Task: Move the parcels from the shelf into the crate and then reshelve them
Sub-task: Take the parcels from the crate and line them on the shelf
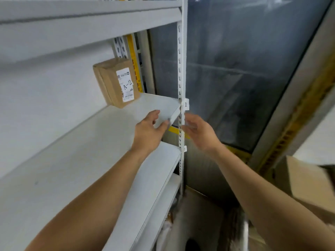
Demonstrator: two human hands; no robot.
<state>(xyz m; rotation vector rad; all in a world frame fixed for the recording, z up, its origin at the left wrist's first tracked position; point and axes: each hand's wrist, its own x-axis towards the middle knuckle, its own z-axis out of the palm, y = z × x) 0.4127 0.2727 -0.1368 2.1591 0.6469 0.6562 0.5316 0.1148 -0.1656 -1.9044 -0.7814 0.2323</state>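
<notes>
while both hands, left and right, reach empty with fingers apart, 1 parcel stands on the shelf, not yet crated.

Two empty hands before shelved parcel

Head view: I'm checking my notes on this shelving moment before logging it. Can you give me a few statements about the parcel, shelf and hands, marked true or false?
1. The cardboard parcel stands on the shelf near its back right corner. True.
2. The parcel's label reads B-7. False: it reads A-2.
3. The left hand grips the parcel. False: it is apart from it, near the shelf's front edge, holding nothing.
4. The right hand holds nothing, fingers relaxed. True.
5. The tag on the upright post shows 1. True.
</notes>
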